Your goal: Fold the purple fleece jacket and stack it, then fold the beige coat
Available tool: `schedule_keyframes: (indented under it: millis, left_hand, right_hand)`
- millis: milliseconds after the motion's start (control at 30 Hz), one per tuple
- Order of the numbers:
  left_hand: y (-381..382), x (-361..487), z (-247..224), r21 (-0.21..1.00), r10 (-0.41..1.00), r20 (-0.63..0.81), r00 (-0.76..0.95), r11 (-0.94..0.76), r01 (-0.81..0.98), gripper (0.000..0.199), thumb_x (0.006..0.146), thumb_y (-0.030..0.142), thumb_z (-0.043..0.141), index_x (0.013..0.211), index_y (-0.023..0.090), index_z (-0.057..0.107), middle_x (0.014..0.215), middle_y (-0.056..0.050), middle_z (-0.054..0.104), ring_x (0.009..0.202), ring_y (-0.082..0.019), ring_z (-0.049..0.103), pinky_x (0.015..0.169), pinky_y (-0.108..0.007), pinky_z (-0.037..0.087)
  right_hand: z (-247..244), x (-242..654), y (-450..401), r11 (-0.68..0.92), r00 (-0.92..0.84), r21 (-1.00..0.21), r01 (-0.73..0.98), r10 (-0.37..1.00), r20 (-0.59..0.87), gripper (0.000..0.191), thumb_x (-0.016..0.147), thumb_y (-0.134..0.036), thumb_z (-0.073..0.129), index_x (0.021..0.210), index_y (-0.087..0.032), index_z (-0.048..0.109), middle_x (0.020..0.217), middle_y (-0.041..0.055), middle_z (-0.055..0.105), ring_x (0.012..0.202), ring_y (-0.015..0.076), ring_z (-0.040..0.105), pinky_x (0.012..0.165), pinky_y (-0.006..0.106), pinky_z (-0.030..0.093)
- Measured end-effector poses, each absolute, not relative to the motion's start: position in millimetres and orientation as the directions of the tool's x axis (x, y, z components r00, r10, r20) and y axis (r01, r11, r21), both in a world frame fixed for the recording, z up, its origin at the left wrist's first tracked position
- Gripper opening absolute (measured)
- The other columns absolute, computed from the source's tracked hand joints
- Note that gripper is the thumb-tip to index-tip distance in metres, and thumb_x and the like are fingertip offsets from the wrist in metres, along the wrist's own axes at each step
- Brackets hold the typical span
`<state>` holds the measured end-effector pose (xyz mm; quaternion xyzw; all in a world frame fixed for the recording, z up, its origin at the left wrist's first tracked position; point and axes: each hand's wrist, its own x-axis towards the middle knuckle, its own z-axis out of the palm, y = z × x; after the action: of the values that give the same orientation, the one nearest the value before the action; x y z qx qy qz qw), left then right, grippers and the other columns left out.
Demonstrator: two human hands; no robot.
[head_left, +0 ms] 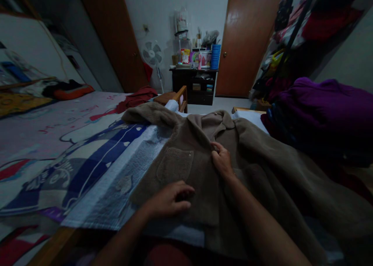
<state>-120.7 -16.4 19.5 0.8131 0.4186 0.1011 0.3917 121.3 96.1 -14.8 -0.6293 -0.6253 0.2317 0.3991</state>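
A brown fuzzy coat (pixel 201 172) lies spread out, collar away from me, its sleeves reaching to both sides. My right hand (pixel 222 159) pinches the coat's front edge just below the collar, thumb and fingers closed on the cloth. Lower down on the left, my left hand (pixel 173 198) hovers over or rests on the front panel, fingers curved with a gap between thumb and forefinger and nothing held in them. Just beyond it is a patch pocket (pixel 175 165) with a small shiny stud at its corner.
Under the coat is a pale blue quilted cover (pixel 116 196). A bed with a printed sheet (pixel 87 130) adjoins on the left. Purple cloth (pixel 326 106) is heaped at right. Farther back stand a fan (pixel 153 54), a dark cabinet (pixel 194 87) and a wooden door (pixel 244 44).
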Motion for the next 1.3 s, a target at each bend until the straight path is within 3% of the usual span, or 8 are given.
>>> schedule_keyframes:
  millis: [133, 200, 400, 633, 967, 1067, 1200, 1300]
  left_hand:
    - [26.4, -158.3, 4.3, 0.404, 0.994, 0.094, 0.050, -0.084, 0.911, 0.049, 0.087, 0.043, 0.049, 0.131, 0.020, 0.052, 0.135, -0.012, 0.050, 0.128, -0.030, 0.044, 0.107, -0.044, 0.034]
    - [46.0, -171.3, -7.1, 0.304, 0.997, 0.028, -0.071, 0.059, 0.951, 0.061, 0.087, 0.046, 0.048, 0.140, 0.016, 0.041, 0.135, -0.016, 0.051, 0.128, -0.031, 0.046, 0.105, -0.044, 0.036]
    - [72.1, -177.3, -16.3, 0.244, 0.997, -0.069, -0.015, 0.032, 0.969, 0.070, 0.087, 0.027, 0.048, 0.151, 0.019, 0.020, 0.126, -0.015, 0.058, 0.113, -0.026, 0.058, 0.092, -0.036, 0.044]
    - [59.6, -176.9, 26.9, 0.239, 0.992, -0.020, 0.124, -0.116, 0.964, 0.050, 0.087, 0.016, 0.040, 0.133, 0.027, 0.053, 0.107, -0.007, 0.058, 0.095, -0.020, 0.061, 0.083, -0.029, 0.046]
    - [58.1, -179.4, 23.9, -0.077, 0.989, -0.136, 0.064, -0.075, 0.994, 0.037, 0.087, 0.023, 0.044, 0.116, 0.026, 0.067, 0.104, -0.013, 0.060, 0.097, -0.031, 0.058, 0.081, -0.043, 0.046]
    - [82.6, -159.0, 28.4, 0.000, 0.984, -0.032, 0.177, -0.177, 0.984, 0.039, 0.085, 0.022, 0.049, 0.121, 0.021, 0.063, 0.116, -0.012, 0.059, 0.107, -0.029, 0.055, 0.093, -0.043, 0.043]
    - [130.8, -117.2, 31.1, 0.303, 0.940, 0.062, 0.336, -0.339, 0.891, 0.044, 0.086, 0.027, 0.050, 0.130, 0.019, 0.055, 0.128, -0.010, 0.055, 0.120, -0.024, 0.050, 0.107, -0.037, 0.036]
    - [168.5, -81.4, 21.8, 0.505, 0.960, 0.044, 0.276, -0.260, 0.823, 0.052, 0.083, 0.033, 0.057, 0.132, 0.018, 0.051, 0.132, -0.011, 0.051, 0.126, -0.026, 0.047, 0.108, -0.037, 0.035]
  right_hand:
    - [-31.4, 135.4, 87.0, -0.007, 0.047, -0.753, 0.658, 0.998, 0.032, 0.043, 0.075, -0.019, 0.043, 0.112, -0.018, 0.066, 0.104, 0.0058, 0.071, 0.095, 0.0199, 0.064, 0.083, 0.024, 0.045]
    - [-34.0, 135.6, 86.8, -0.025, -0.006, -0.710, 0.703, 0.999, -0.041, 0.043, 0.076, -0.017, 0.043, 0.113, -0.017, 0.065, 0.108, 0.0067, 0.071, 0.099, 0.0201, 0.064, 0.084, 0.024, 0.045]
    - [-17.4, 142.8, 100.8, -0.001, -0.129, -0.697, 0.717, 0.983, -0.133, 0.038, 0.075, -0.018, 0.048, 0.109, -0.015, 0.065, 0.108, 0.0073, 0.071, 0.097, 0.0205, 0.064, 0.080, 0.024, 0.046]
    - [-11.6, 150.4, 133.7, 0.007, -0.135, -0.699, 0.715, 0.982, -0.129, 0.039, 0.074, -0.024, 0.057, 0.110, -0.014, 0.067, 0.101, 0.0077, 0.070, 0.090, 0.0205, 0.063, 0.076, 0.025, 0.046]
    - [-12.1, 158.4, 173.7, -0.025, -0.174, -0.822, 0.569, 0.973, -0.150, 0.032, 0.084, -0.038, 0.053, 0.098, -0.012, 0.066, 0.096, 0.0080, 0.069, 0.084, 0.0180, 0.061, 0.069, 0.024, 0.045]
    - [2.0, 179.0, 193.3, -0.072, -0.041, -0.867, 0.494, 0.993, -0.106, 0.037, 0.088, -0.041, 0.046, 0.101, -0.013, 0.065, 0.102, 0.0088, 0.068, 0.089, 0.0185, 0.060, 0.070, 0.024, 0.045]
    - [15.3, 207.6, 209.2, -0.141, 0.063, -0.853, 0.503, 0.990, -0.127, 0.036, 0.087, -0.040, 0.047, 0.101, -0.012, 0.065, 0.098, 0.0097, 0.067, 0.084, 0.0180, 0.060, 0.068, 0.025, 0.044]
    - [15.6, 223.6, 210.4, -0.190, 0.090, -0.826, 0.530, 0.982, -0.169, 0.029, 0.084, -0.035, 0.053, 0.095, -0.011, 0.066, 0.088, 0.0089, 0.067, 0.077, 0.0171, 0.059, 0.065, 0.024, 0.043]
